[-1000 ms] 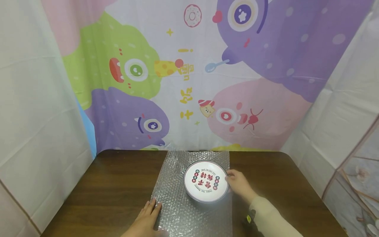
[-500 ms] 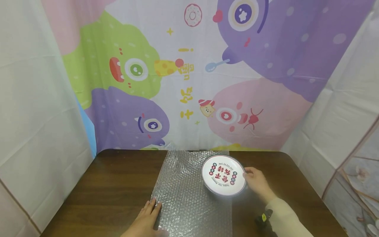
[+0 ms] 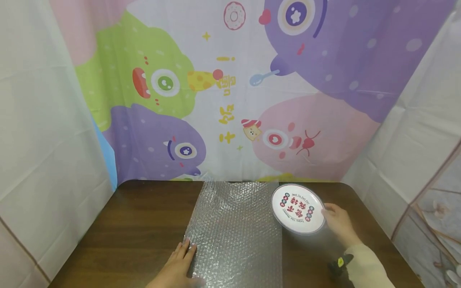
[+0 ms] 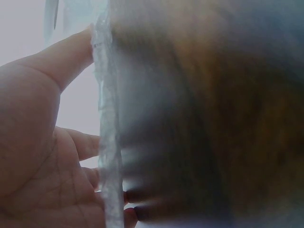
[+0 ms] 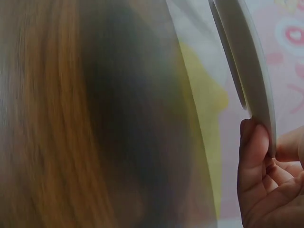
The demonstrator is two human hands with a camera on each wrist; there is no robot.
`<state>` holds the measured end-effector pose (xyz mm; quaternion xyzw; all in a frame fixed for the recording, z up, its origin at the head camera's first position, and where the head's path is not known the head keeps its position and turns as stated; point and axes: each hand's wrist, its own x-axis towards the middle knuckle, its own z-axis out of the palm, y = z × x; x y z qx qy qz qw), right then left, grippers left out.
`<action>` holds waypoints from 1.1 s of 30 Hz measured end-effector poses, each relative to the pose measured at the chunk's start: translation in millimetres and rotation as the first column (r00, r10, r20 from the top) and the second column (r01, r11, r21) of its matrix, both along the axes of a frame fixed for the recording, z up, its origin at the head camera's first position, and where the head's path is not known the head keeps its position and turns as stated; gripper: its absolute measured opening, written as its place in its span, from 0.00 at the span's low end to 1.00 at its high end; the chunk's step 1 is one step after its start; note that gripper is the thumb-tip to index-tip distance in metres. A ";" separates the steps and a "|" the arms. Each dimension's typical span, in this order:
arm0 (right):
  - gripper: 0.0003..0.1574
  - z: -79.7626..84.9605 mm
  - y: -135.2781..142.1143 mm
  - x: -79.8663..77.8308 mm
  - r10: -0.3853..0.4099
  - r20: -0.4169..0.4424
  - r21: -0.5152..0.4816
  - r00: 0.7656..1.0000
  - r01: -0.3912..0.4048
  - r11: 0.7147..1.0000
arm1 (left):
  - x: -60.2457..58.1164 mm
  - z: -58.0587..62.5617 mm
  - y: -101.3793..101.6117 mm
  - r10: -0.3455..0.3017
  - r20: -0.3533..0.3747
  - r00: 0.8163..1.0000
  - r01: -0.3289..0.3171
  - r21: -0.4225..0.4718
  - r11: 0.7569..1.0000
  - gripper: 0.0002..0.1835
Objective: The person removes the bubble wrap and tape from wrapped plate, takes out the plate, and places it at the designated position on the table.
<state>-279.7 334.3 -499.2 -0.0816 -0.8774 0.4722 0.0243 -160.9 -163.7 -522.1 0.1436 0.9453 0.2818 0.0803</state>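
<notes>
A round white plate (image 3: pixel 298 209) with a dark rim and red printed characters is at the right of the bubble wrap sheet (image 3: pixel 237 232). My right hand (image 3: pixel 340 224) pinches its right edge, thumb on top and fingers beneath. Seen edge-on in the right wrist view, the plate (image 5: pixel 251 61) is held off the wooden surface by the right hand (image 5: pixel 270 175). My left hand (image 3: pixel 174 266) rests with straight fingers on the left edge of the bubble wrap. The left wrist view has the wrap's edge (image 4: pixel 108 128) lying across the fingers of the left hand (image 4: pixel 47 152).
Beneath everything is a dark brown wooden table (image 3: pixel 137 224) with rounded far corners. A cartoon-printed curtain (image 3: pixel 223 100) hangs behind its far edge, with pale cloth (image 3: pixel 43 140) at the sides. A dark strap with a yellow mark (image 3: pixel 340 263) is on the right wrist.
My right hand has carried the plate rightward from over the bubble wrap to above the table at the right. The left hand and the wrap have stayed in place.
</notes>
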 end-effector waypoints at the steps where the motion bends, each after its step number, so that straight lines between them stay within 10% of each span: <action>1: 0.30 -1.2 4.5 0.7 -0.009 -0.002 0.006 1.000 0.009 1.000 | -0.1 0.2 0.0 0.000 0.002 1.000 0.000 -0.002 1.000 0.56; 33: 0.36 -37.0 75.9 14.1 -0.108 0.125 0.092 0.986 0.096 0.991 | -4.3 -7.1 -1.0 -0.014 -0.035 0.999 0.014 -0.008 1.000 0.55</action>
